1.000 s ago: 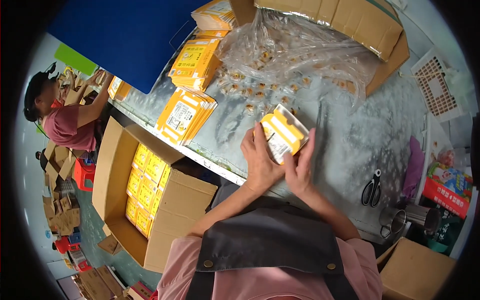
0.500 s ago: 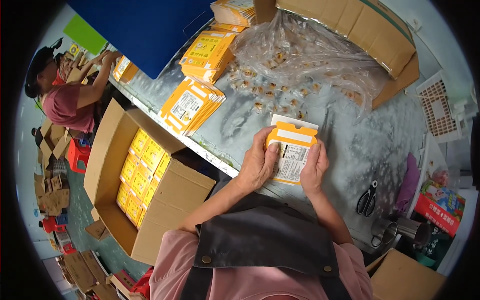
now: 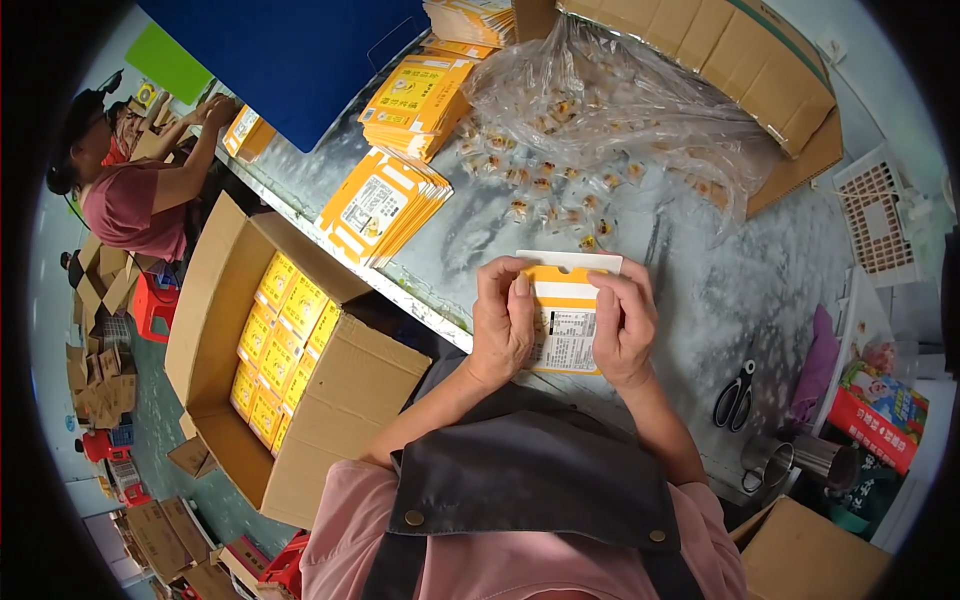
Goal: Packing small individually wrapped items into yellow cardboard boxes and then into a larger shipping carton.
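Yellow carton (image 3: 568, 345) near table edge (image 3: 425, 316) — tabletop (image 3: 690, 310) room toward scissors (image 3: 739, 388).

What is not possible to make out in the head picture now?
Head view:
Far side of the orange-and-white printed carton, between left hand and right hand: hidden by its near side.
Whatever lies beneath the yellow printed boxes in the open brown cardboard box: they cover it.
Small clear-wrapped amber pieces: too small to identify.
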Demonstrator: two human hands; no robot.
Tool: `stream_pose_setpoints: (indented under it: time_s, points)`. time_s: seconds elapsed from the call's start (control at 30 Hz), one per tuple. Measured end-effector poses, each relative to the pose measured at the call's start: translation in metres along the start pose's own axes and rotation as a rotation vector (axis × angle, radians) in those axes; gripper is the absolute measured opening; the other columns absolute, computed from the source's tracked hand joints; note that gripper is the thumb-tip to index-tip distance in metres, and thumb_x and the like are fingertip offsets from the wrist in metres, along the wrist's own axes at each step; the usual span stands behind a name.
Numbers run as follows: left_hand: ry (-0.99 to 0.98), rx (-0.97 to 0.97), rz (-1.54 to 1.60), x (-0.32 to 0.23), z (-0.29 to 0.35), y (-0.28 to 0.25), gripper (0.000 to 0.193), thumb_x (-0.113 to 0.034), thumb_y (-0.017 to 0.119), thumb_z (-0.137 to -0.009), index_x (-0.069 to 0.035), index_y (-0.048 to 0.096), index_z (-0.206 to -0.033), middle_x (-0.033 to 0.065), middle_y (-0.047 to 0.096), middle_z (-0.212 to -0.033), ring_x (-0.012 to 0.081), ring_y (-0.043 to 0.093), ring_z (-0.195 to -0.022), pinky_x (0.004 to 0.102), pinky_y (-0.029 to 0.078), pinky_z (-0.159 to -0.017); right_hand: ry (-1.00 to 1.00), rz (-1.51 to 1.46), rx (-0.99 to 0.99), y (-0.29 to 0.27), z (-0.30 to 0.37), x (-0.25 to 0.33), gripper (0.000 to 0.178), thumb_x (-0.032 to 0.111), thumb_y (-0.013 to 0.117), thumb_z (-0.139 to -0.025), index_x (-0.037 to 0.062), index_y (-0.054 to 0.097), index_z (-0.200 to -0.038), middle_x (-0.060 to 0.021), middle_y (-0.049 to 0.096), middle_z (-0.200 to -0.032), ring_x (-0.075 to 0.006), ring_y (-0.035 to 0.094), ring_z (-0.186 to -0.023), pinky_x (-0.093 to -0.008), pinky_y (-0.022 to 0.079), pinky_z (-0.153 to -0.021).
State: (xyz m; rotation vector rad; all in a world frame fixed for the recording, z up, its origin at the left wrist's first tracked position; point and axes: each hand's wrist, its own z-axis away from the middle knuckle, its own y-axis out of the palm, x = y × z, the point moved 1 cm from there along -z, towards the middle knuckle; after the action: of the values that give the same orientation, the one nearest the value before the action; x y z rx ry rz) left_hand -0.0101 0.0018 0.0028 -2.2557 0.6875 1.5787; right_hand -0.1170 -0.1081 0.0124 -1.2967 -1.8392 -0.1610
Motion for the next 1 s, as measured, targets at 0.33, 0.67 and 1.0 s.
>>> stream_pose_setpoints:
  time_s: [0.33,0.67,1.0]
  points:
    - [0.053,0.193,-0.209,0.013,0.001,-0.014,0.018,-0.015,0.054,-0.100,-0.001,0.054,-0.090,0.0060,0.053,-0.079,0.0138,0.050,-0.068,0.0275,0.043,-0.062,0.302,0.073,0.197,-0.002,0.000,-0.003,0.025,0.008,0.049,-0.097,-0.0050,0.061,-0.079,-0.0206,0.063,-0.103,-0.0254,0.063,-0.087,-0.0318,0.049,-0.074]
    - [-0.034,0.156,-0.048,0.011,0.010,-0.016,0.081,-0.008,0.066,-0.091,-0.004,0.012,-0.151,0.0123,0.049,-0.111,0.0185,0.052,-0.094,0.0306,0.046,-0.082,0.445,-0.322,0.233,0.016,0.026,-0.006,0.056,0.020,0.052,-0.098,-0.0033,0.028,-0.143,-0.0218,0.045,-0.135,-0.0253,0.056,-0.113,-0.0351,0.044,-0.096]
    - [0.026,-0.021,-0.039,-0.002,0.005,-0.049,0.070,-0.011,0.062,-0.095,-0.001,0.020,-0.149,0.0139,0.052,-0.114,0.0204,0.055,-0.099,0.0328,0.046,-0.089,0.434,-0.375,0.351,0.034,0.018,0.009,0.047,0.018,0.055,-0.096,-0.0018,0.040,-0.136,-0.0109,0.057,-0.121,-0.0176,0.056,-0.107,-0.0315,0.045,-0.093]
